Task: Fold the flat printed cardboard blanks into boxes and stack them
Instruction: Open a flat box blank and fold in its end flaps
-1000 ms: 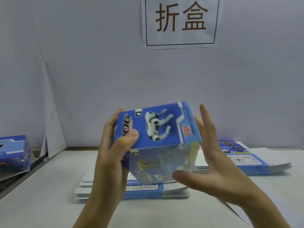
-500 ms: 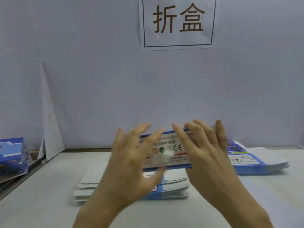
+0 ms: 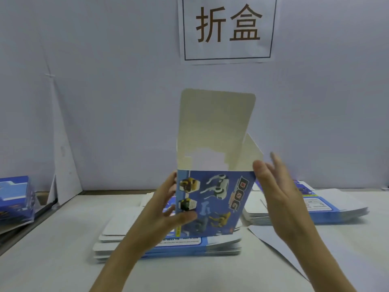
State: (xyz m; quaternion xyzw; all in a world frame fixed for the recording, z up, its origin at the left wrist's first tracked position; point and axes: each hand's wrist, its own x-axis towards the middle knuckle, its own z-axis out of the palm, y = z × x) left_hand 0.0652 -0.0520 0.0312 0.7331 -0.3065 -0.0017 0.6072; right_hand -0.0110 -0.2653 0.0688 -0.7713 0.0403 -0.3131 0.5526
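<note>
I hold a blue printed box (image 3: 214, 203) upright in front of me, its top open. The white lid flap (image 3: 214, 127) stands straight up and a side flap (image 3: 253, 152) juts out at the right. My left hand (image 3: 164, 209) grips the box's left edge, thumb on the printed front, fingers behind. My right hand (image 3: 277, 190) is flat with straight fingers against the box's right side. Under the box lies a stack of flat blanks (image 3: 168, 243), and a second stack of flat blanks (image 3: 320, 207) lies to the right.
A finished blue box (image 3: 15, 199) stands at the far left on a lower shelf. A white paper sheet (image 3: 280, 247) lies on the table at the right. A sign (image 3: 228, 28) hangs on the grey wall behind.
The box has been turned from lying on its side to upright with its open top and lid flap up. My left hand now grips its left edge and my right hand lies at its right side.
</note>
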